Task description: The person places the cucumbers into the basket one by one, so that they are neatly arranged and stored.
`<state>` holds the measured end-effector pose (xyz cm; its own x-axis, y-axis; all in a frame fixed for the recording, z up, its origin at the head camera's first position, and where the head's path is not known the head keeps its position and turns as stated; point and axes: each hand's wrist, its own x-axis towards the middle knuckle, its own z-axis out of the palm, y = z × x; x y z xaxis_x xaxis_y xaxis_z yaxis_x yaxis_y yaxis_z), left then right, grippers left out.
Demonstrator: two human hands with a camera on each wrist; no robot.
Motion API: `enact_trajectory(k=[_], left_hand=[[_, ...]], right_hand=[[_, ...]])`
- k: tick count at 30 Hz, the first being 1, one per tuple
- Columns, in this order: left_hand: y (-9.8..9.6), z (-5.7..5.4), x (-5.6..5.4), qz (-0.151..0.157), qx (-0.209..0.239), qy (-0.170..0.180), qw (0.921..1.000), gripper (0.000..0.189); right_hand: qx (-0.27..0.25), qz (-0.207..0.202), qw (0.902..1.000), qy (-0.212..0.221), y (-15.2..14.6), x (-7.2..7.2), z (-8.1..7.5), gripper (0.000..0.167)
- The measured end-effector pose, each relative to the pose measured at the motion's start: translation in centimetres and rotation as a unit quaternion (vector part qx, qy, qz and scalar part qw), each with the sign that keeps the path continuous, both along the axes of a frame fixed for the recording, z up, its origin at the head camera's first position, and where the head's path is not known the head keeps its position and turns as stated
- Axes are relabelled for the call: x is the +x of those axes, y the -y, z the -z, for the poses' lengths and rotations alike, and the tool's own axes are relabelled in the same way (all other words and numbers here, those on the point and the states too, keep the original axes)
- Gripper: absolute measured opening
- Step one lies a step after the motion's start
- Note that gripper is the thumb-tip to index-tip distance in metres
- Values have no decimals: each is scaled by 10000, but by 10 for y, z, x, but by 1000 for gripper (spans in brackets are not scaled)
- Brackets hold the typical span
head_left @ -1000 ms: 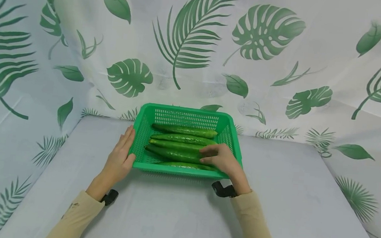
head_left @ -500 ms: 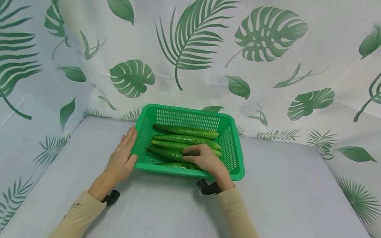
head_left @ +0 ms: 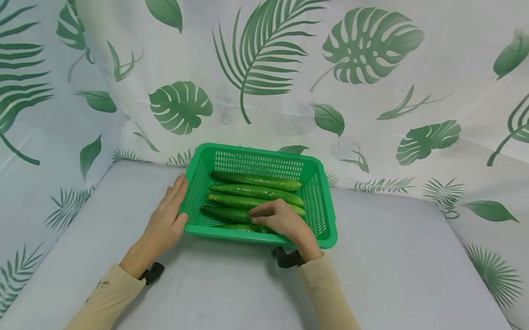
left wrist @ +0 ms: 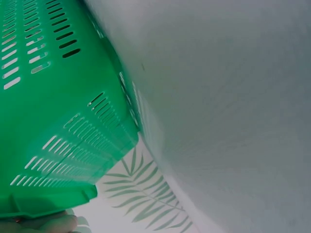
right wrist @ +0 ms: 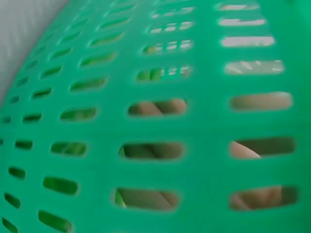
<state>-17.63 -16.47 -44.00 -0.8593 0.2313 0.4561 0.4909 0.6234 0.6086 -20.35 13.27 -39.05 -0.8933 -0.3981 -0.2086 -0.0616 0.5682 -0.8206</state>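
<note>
Several long green cucumbers lie side by side across the green plastic basket. My right hand reaches over the near rim and pinches a darker cucumber, second from the near side, around its middle. The right part of that cucumber is hidden under the hand. Through the slots of the basket wall in the right wrist view, bits of fingers show. My left hand lies along the basket's left side, fingers straight against the rim. In the left wrist view fingertips sit at the basket's rim.
The basket stands on a pale table, near its back edge. Behind and beside it hangs a white curtain printed with green leaves. A black wrist camera on my right wrist sits close to the basket's near wall.
My right hand has moved left along the darker cucumber and closed its fingers on it. That cucumber's left end has shifted slightly toward me. The left hand stays at the basket's side.
</note>
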Motion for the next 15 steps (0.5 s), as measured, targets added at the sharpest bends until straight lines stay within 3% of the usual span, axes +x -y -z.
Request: enact_trajectory(k=[7, 15], left_hand=[[5, -3, -4, 112, -243, 98, 9996, 70], [13, -10, -11, 451, -454, 690, 9956, 71]], right_hand=[[-447, 158, 9988, -134, -10, 1, -7, 32], [-799, 264, 9936, -751, -54, 13, -39, 37]])
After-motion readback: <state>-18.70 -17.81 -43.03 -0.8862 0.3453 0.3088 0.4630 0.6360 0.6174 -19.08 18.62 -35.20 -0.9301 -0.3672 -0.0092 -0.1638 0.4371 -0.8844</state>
